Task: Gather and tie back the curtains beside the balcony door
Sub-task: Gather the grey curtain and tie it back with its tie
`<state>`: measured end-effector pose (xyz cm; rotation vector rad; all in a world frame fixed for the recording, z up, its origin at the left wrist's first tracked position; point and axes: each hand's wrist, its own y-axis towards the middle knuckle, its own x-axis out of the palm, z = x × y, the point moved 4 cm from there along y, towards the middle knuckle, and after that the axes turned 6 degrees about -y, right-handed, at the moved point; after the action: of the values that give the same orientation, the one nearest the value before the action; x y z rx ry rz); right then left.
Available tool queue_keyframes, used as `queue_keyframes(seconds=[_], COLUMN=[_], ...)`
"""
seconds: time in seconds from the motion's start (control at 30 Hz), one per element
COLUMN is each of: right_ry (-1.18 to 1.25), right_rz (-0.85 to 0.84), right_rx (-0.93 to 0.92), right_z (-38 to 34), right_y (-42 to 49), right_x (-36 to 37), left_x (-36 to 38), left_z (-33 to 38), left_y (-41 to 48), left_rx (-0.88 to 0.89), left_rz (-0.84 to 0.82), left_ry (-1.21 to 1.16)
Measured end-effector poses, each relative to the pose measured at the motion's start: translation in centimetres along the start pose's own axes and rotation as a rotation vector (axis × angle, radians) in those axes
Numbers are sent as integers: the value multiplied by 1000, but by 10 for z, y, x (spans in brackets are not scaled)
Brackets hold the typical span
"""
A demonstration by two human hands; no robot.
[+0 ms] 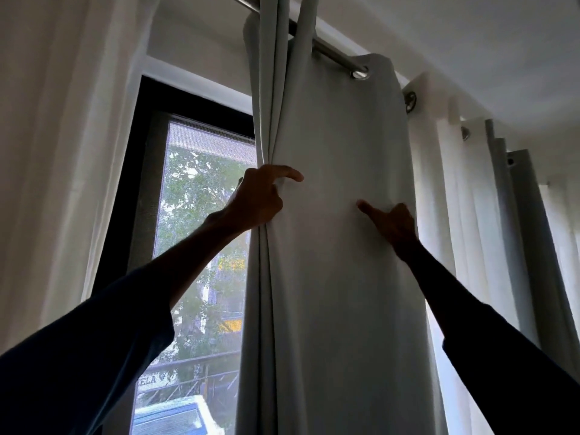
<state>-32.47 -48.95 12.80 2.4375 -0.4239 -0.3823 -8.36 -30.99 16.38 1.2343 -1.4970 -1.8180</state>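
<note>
A pale grey curtain (332, 277) hangs from a metal rod (332, 54) by eyelets, in front of the balcony door (194, 246). My left hand (260, 199) grips the curtain's folded left edge, with the index finger stretched over the cloth. My right hand (392, 224) holds the curtain's right side; its thumb lies on the front and the fingers are hidden behind the fabric. Both arms reach up in dark sleeves.
A sheer white curtain (56, 152) hangs at the left. More sheer and grey panels (502, 230) hang in folds at the right. The dark door frame (138, 152) shows between them, with trees and a railing outside.
</note>
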Motion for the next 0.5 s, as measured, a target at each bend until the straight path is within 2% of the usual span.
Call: queue_keyframes(seconds=[0.1, 0.2, 0.37, 0.43, 0.5], right_ry=[-19, -92, -426, -554, -579], right_rz=[-48, 26, 164, 169, 141], right_rx=[-87, -210, -384, -510, -628], right_z=[-10, -26, -53, -69, -89], right_y=[-7, -11, -29, -42, -58], right_x=[19, 34, 44, 53, 61], left_x=[-3, -3, -10, -13, -13], left_z=[-2, -6, -11, -15, -23], left_y=[-2, -2, -4, -4, -2], left_rx=[-9, 8, 36, 48, 15], left_rz=[4, -11, -9, 11, 6], left_ry=[2, -4, 25, 45, 62])
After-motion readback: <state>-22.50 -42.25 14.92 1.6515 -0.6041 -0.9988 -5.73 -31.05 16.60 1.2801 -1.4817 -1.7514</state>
